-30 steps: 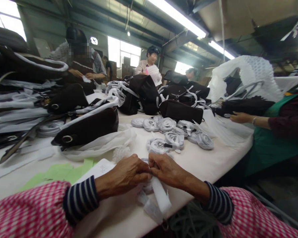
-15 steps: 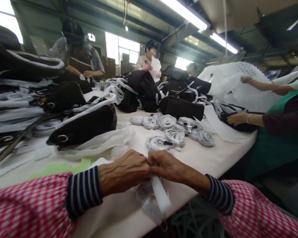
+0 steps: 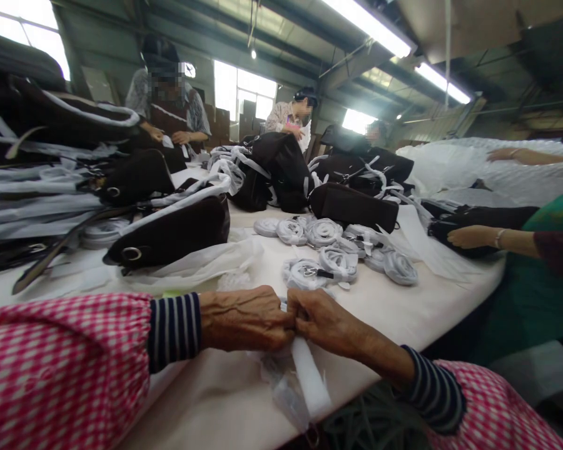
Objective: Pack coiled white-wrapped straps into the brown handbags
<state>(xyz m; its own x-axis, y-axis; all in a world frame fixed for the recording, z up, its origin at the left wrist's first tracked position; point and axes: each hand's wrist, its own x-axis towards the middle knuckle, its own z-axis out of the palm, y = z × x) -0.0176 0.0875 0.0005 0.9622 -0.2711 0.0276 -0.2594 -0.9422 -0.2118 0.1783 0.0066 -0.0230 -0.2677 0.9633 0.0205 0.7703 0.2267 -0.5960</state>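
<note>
Together, two hands point(image 3: 248, 319) point(image 3: 324, 322) on one white strip point(image 3: 310, 378)

The left hand point(image 3: 248, 317) is held back upward, its fingers curled under and mostly hidden. The right hand point(image 3: 321, 319) is set against it, touching at the knuckles, with fingers folded tightly inward. The left wrist point(image 3: 211, 317) is held nearly straight behind its hand. The right forearm point(image 3: 380, 350) is angled downward and outward from its hand. Both elbows are hidden by sleeves.
</note>
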